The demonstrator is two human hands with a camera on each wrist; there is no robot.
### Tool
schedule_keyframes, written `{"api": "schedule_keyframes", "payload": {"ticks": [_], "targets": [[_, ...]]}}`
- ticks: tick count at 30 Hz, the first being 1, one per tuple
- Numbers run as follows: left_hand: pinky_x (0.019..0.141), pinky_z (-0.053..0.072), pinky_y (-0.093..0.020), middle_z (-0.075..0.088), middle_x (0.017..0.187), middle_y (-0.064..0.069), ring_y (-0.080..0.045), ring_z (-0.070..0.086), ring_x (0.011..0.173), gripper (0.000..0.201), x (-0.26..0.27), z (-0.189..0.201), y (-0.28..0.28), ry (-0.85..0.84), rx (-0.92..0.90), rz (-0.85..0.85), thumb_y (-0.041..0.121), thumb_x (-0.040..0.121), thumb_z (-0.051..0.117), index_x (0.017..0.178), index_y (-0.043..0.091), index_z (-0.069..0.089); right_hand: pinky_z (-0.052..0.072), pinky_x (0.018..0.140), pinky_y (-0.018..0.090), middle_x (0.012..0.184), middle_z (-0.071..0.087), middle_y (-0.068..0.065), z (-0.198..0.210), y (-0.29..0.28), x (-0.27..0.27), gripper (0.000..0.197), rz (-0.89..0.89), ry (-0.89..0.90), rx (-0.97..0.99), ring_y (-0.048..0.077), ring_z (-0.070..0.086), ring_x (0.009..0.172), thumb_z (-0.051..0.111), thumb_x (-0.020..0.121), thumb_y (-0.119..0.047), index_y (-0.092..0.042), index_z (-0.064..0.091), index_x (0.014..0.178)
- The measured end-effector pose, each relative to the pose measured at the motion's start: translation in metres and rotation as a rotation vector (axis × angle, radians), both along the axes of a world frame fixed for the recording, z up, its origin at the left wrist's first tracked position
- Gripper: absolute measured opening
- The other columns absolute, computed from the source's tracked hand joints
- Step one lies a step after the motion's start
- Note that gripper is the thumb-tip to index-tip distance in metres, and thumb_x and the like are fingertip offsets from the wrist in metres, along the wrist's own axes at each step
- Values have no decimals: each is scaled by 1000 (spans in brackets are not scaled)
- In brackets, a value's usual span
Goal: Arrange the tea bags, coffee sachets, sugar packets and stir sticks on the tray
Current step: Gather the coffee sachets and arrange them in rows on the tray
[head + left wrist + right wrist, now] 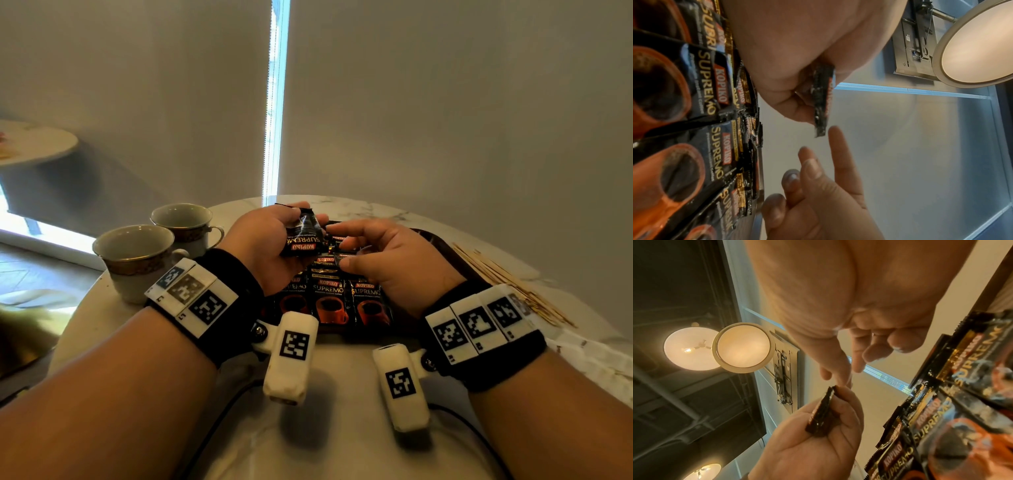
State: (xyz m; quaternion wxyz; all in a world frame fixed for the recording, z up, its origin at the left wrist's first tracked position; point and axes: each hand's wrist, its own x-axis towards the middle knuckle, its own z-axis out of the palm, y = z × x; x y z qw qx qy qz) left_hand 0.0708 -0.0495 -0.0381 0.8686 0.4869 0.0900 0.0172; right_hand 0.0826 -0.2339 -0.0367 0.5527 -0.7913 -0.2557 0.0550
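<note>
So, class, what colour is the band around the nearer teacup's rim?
Brown with gold edging on the nearer teacup; head view.

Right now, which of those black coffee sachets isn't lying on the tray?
The coffee sachet that the left hand grips, lifted with its label upside down. The other sachets lie flat in overlapping rows on the tray.

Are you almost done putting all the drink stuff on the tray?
Not yet. Done: several coffee sachets lie in a row on the dark tray. In hand: the left hand holds one more sachet above them, and the right hand reaches toward it with loose fingers. Left: the stir sticks lie on the table beside the tray. No tea bags or sugar packets show.
</note>
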Motion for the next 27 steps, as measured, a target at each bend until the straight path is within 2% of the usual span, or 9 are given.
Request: {"api": "schedule_keyframes", "payload": {"ticks": [4, 7, 12, 16, 19, 21, 23, 25, 27], "targets": [[60, 59, -33, 70, 108, -18, -26, 72, 80, 29, 0, -2, -3, 0, 25, -25, 12, 105, 46, 126, 9, 66, 56, 94, 47, 107, 66, 14, -1, 3, -2, 51, 27, -26, 26, 32, 64, 87, 73, 83, -2, -34, 71, 122], [66, 62, -34, 71, 117, -21, -32, 72, 89, 29, -1, -3, -5, 4, 17, -76, 11, 104, 48, 126, 7, 66, 55, 93, 54, 95, 68, 27, -3, 6, -1, 41, 26, -45, -3, 45, 67, 94, 76, 81, -12, -38, 74, 113], [56, 58, -26, 64, 100, -14, -19, 67, 71, 25, -3, -2, -6, 0, 27, -109, 18, 101, 56, 119, 3, 63, 55, 95, 49, 102, 77, 2, -2, 7, -3, 26, -59, -128, 46, 25, 71, 101, 71, 89, -11, -28, 78, 107], [47, 44, -23, 52, 88, -2, -11, 51, 61, 32, -1, -2, 1, 85, 98, -135, 37, 92, 65, 114, 13, 64, 59, 81, 48, 90, 77, -1, -3, 3, 3, 8, -263, -126, 206, 20, 74, 88, 70, 90, -30, -28, 77, 92], [49, 43, -24, 56, 82, 1, -10, 50, 62, 23, -2, -1, 3, 30, 161, -128, 26, 91, 65, 110, 14, 59, 53, 57, 34, 66, 70, -4, -2, -2, 9, 16, -386, -84, 220, 8, 64, 57, 68, 93, -29, -18, 72, 83], [57, 49, -25, 63, 89, -1, -12, 58, 69, 17, -5, 1, 0, -24, 187, -158, 19, 91, 62, 107, 13, 63, 51, 52, 31, 61, 69, -3, -3, -1, 9, 17, -375, -3, 268, 8, 62, 50, 68, 94, -23, -16, 70, 78], [67, 50, -27, 69, 97, -6, -15, 64, 77, 26, -9, 3, -3, -60, 196, -230, 17, 89, 62, 113, 8, 69, 54, 54, 32, 66, 72, 0, -4, 0, 9, 12, -350, 48, 304, 10, 66, 55, 69, 92, -18, -19, 70, 81], [66, 50, -26, 70, 102, -9, -17, 65, 78, 50, -12, 4, -5, -72, 201, -272, 20, 76, 69, 123, 2, 67, 56, 58, 34, 72, 74, 3, -6, 1, 10, 4, -353, 52, 294, 12, 68, 60, 71, 91, -18, -19, 69, 94], [65, 49, -25, 69, 107, -12, -20, 64, 83, 64, -12, 5, -5, -68, 212, -251, 22, 71, 71, 130, -2, 64, 52, 56, 31, 71, 69, 0, -8, 1, 11, 20, -388, 39, 271, 9, 63, 55, 74, 89, -22, -20, 62, 106]]}}
